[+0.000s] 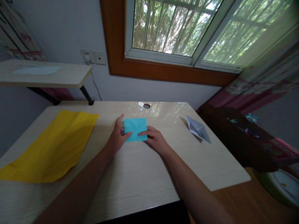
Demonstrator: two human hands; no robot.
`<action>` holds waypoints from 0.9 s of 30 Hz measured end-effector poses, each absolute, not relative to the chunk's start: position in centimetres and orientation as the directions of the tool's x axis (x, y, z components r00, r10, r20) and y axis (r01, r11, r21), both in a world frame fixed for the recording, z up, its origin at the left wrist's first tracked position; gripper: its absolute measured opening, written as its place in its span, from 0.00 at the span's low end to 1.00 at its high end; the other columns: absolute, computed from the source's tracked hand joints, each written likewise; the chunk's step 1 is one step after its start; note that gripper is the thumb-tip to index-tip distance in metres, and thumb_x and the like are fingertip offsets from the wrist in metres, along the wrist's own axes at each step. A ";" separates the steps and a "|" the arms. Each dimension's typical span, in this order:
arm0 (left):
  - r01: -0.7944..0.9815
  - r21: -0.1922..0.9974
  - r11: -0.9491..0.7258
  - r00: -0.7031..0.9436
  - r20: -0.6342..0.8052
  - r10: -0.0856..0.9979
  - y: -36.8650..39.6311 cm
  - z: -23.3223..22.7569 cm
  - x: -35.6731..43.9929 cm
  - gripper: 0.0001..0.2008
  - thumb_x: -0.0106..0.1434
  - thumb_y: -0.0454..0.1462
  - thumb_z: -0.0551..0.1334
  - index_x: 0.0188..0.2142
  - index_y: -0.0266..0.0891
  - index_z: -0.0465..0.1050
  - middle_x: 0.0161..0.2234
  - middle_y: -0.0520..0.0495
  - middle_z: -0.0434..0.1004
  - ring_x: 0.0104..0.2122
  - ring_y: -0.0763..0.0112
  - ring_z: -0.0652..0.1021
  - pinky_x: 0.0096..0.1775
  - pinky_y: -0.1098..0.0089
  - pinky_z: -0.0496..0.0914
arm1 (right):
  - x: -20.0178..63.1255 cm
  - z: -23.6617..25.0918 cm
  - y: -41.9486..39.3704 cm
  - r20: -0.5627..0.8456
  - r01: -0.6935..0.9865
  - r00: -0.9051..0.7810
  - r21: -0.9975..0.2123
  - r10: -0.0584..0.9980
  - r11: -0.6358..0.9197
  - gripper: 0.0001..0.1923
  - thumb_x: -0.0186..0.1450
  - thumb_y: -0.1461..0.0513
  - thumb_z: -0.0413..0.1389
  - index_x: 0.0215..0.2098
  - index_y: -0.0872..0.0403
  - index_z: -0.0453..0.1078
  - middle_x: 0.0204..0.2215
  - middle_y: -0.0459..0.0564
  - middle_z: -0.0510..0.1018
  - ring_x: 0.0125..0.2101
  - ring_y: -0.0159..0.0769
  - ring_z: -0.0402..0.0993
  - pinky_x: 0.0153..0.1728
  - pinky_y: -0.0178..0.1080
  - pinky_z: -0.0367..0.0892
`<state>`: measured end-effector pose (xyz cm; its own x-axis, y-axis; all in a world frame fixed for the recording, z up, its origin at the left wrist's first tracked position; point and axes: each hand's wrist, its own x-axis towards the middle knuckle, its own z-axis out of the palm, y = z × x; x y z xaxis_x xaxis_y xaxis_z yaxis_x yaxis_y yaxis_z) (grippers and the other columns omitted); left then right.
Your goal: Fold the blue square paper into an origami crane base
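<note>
On the pale wooden desk (130,174), mid-surface, lies a blue folded paper square (135,129). Left hand (116,138) presses its left edge with thumb and spread fingers; right hand (155,138) pins the lower right corner with flat fingertips.

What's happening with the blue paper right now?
Left hand and right hand pressing blue paper flat on desk. Yellow sheet apart, left.

Both hands' fingers (127,135) on blue paper (135,128)
</note>
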<state>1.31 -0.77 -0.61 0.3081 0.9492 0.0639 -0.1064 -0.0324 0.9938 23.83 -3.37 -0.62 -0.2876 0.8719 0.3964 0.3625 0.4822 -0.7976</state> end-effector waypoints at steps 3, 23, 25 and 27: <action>-0.015 0.997 -0.077 0.261 0.078 0.962 -1.1 -0.7 1.4 0.47 0.62 0.41 0.66 0.72 0.48 0.39 0.32 0.52 0.78 0.27 0.69 0.77 0.32 0.68 0.73 | 23.8 -0.8 -3.2 0.389 0.346 -0.298 -0.807 0.872 0.478 0.08 0.67 0.58 0.61 0.42 0.46 0.81 0.35 0.49 0.76 0.37 0.37 0.74 0.38 0.39 0.68; 0.273 0.913 -0.304 0.217 0.250 0.944 -2.3 0.0 0.1 0.12 0.69 0.39 0.58 0.45 0.41 0.79 0.37 0.50 0.79 0.34 0.70 0.75 0.39 0.71 0.67 | 21.0 0.3 0.6 0.238 0.182 -0.154 -0.947 0.959 0.265 0.15 0.60 0.50 0.66 0.30 0.52 0.71 0.30 0.44 0.71 0.33 0.34 0.68 0.35 0.36 0.64; 0.293 0.904 -0.311 0.229 0.249 0.941 -2.3 0.0 0.0 0.11 0.68 0.40 0.59 0.45 0.41 0.78 0.34 0.51 0.78 0.30 0.72 0.73 0.35 0.72 0.67 | 20.9 -0.2 0.2 0.185 0.163 -0.117 -0.966 0.976 0.203 0.16 0.59 0.50 0.66 0.30 0.52 0.70 0.27 0.43 0.70 0.30 0.33 0.66 0.32 0.35 0.63; 0.319 0.893 -0.318 0.239 0.248 0.939 -2.4 -0.1 0.1 0.11 0.65 0.42 0.63 0.44 0.41 0.78 0.32 0.52 0.77 0.27 0.74 0.71 0.32 0.73 0.66 | 20.7 -0.3 -0.2 0.158 0.164 -0.092 -0.972 0.983 0.171 0.17 0.58 0.50 0.66 0.30 0.52 0.69 0.26 0.42 0.70 0.29 0.32 0.65 0.30 0.35 0.61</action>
